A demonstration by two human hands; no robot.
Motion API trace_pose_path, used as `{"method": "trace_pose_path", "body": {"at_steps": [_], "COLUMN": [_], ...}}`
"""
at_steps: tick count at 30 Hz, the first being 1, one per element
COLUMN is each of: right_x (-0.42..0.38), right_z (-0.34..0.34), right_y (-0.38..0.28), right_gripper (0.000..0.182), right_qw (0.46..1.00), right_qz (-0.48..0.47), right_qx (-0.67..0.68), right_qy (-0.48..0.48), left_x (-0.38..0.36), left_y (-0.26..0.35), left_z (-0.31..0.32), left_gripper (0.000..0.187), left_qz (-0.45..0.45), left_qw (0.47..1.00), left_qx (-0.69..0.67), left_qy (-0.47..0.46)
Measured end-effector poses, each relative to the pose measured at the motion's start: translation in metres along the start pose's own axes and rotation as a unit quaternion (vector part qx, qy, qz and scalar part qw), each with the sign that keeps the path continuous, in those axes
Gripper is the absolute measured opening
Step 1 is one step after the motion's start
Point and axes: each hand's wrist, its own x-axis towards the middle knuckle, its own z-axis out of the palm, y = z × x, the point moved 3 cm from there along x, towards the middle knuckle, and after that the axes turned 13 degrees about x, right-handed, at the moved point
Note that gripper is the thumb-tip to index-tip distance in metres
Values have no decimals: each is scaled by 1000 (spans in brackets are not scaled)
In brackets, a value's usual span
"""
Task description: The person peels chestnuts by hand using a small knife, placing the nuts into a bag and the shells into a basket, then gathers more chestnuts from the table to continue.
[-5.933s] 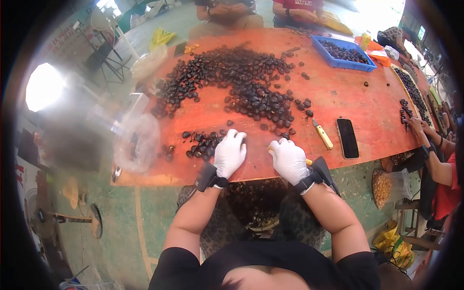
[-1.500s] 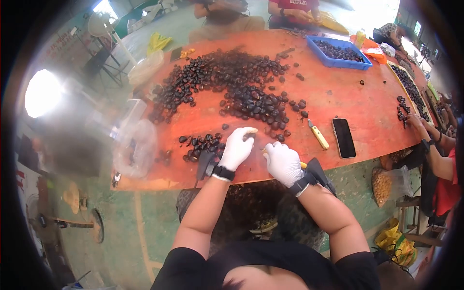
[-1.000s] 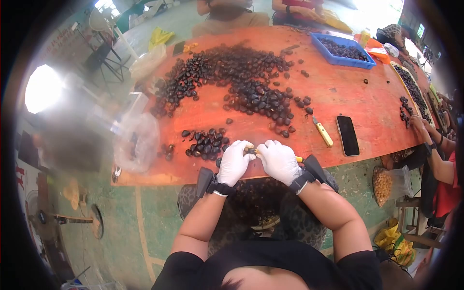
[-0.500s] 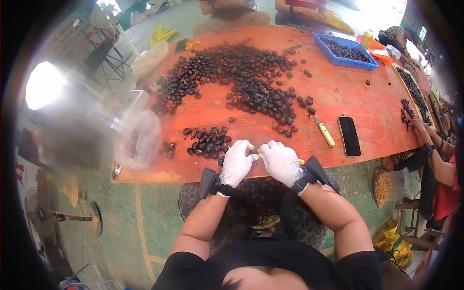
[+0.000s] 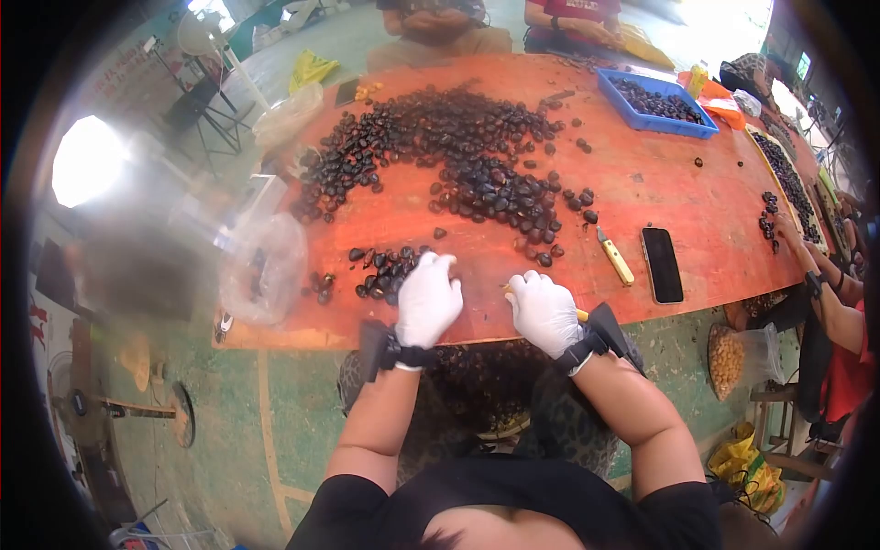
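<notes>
My left hand, in a white glove, is over the right edge of a small pile of dark glossy chestnuts. Its fingers are partly bent and apart, with nothing visible between them; some fingertips are hidden. Closer to the table's front edge, my right hand, also gloved, is closed around a knife. The knife's yellow handle sticks out behind the palm, while most of its front end is hidden by the fingers. A much larger heap of chestnuts spreads beyond both hands.
On the red table lie a second yellow-handled knife and a phone. A blue tray of chestnuts stands at the back right. A clear plastic bag lies at left. Co-workers sit opposite; another person's hand is at far right.
My hands have come apart. The left moved left and forward to the small pile, leaving the right hand, which shifted slightly right and down with the knife.
</notes>
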Motion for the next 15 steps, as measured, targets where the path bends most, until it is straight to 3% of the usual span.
{"method": "trace_pose_path", "body": {"at_steps": [3,5,8,11,13,15], "right_x": [1,1,0,2,1,1], "right_z": [1,2,2,1,-2,-2], "right_y": [2,3,2,2,2,1], "right_gripper": [19,19,19,19,19,19], "right_qw": [1000,1000,1000,1000,1000,1000], "right_qz": [8,6,1,5,12,11], "right_qx": [-2,-6,-10,-2,18,12], "right_qy": [0,2,7,5,2,-7], "left_x": [33,53,77,75,56,36], "left_y": [-17,-28,-40,-37,-43,-66], "left_z": [2,14,32,19,-6,-27], "left_gripper": [31,27,24,18,16,16], "left_qz": [-78,-49,-27,-57,-52,-121], "left_qw": [996,992,995,995,993,984], "left_qx": [5,60,90,85,39,-12], "left_qy": [40,103,22,3,101,129]}}
